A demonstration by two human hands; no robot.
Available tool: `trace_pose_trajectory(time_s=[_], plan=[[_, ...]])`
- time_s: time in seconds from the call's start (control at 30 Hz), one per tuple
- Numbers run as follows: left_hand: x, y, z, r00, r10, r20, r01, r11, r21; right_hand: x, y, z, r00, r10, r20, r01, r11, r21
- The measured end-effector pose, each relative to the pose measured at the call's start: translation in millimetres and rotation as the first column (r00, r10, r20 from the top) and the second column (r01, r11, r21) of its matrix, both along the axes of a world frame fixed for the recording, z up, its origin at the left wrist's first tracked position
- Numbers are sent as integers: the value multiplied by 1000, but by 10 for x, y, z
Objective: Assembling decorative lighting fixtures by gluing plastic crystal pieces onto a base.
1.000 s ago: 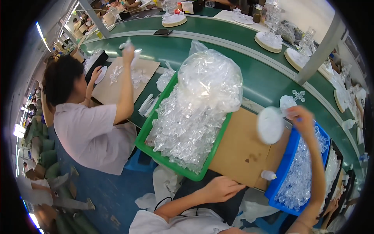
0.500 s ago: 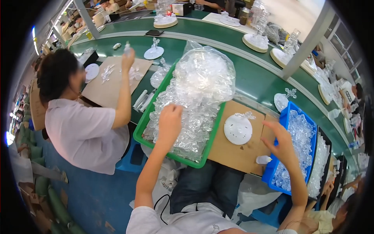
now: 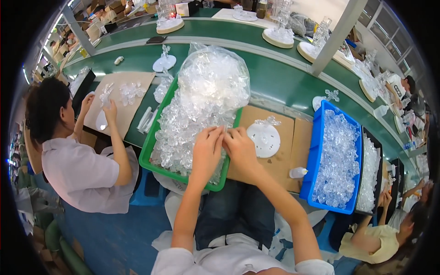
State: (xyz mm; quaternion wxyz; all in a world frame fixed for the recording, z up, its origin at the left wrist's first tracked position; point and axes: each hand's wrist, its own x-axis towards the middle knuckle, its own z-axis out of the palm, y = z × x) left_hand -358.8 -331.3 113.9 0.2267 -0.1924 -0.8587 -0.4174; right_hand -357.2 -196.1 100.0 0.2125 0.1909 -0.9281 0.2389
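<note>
From the head camera, we are seeing the left hand [image 3: 207, 147] and the right hand [image 3: 239, 147] meeting fingertip to fingertip at the right rim of the green tray [image 3: 147, 151]. Both are pinching together over the heap of clear plastic pieces [image 3: 183, 123] in that tray; what they are pinching is too small to tell. A white round disc [image 3: 264, 138] is lying on the cardboard sheet [image 3: 284, 160] just beside the right hand. A blue bin [image 3: 315, 156] is sitting further right.
</note>
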Motion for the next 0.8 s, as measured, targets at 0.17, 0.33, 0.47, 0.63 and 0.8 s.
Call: trace_pose_trajectory(time_s=[0.17, 0.33, 0.47, 0.63, 0.8], plan=[[255, -156, 223, 983, -6, 181, -16, 993, 117, 149, 83, 132, 978, 124, 168, -46, 913, -405], [461, 163, 69, 709, -600, 370, 41, 559, 828, 524, 488, 180, 900, 410, 147, -39, 412, -910], [578, 666, -79, 632, -704, 324, -63, 370, 927, 817, 865, 148, 877, 456, 149, -11, 330, -944], [665, 1054, -412, 758, -563, 330, 12, 517, 856, 952, 801, 230, 949, -48, 313, 304, 415, -858], [626, 1143, -528, 751, -540, 381, -67, 512, 857, 935, 800, 8, 886, -174, 430, 453, 523, -722]])
